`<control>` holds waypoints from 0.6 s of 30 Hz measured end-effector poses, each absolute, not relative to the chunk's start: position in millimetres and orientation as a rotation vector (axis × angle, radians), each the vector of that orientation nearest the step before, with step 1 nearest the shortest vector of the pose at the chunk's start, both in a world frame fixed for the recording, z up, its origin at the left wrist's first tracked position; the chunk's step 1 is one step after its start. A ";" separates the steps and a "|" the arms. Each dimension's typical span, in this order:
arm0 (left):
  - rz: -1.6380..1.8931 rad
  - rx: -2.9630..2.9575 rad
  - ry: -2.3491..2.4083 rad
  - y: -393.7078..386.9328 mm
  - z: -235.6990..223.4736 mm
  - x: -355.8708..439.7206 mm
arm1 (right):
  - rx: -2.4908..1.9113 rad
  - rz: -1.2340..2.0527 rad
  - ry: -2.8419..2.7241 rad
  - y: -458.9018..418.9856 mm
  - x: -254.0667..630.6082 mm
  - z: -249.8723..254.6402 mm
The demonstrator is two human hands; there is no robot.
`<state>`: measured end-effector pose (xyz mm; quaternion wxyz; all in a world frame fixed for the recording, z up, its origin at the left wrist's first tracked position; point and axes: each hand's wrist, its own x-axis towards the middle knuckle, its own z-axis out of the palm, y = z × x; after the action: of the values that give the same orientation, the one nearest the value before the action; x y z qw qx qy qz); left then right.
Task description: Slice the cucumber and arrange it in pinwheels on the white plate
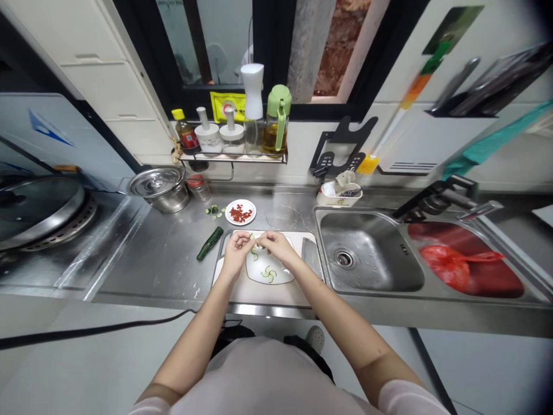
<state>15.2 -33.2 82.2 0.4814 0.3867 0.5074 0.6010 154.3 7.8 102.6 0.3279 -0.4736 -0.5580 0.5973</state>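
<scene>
Over the far edge of a white plate (280, 273), my left hand (239, 249) pinches a thin cucumber slice (252, 237). My right hand (276, 244) is closed beside it, fingertips pressed together; what is between them is too small to make out. On the plate, several curved cucumber slices (268, 274) form a pinwheel near the front, and others lie under my fingers. The plate rests on a light cutting board (246, 295). A cleaver (309, 257) lies along the board's right side. Left of the board is a dark green cucumber (209, 243).
Behind the board sit a small plate (228, 219) of red pieces (241, 213) and loose cucumber slices (215, 211). A lidded steel pot (166, 193) and a jar (199, 188) stand back left. The sink (371, 253) is at right, a seasoning rack (242, 157) above.
</scene>
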 end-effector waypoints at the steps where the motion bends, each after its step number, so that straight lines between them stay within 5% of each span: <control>1: 1.455 0.928 1.239 -32.4 75.9 13.4 | -1.257 1.592 -1.489 10.7 154.7 97.7; 18: 0.702 1.412 1.963 -26.0 18.4 -1.8 | -1.606 1.384 -1.985 33.6 143.5 17.3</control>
<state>-1.8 -26.0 18.4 0.3068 0.5337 0.7421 0.2653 143.5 33.6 17.3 0.1183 -0.5491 -0.6788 0.4731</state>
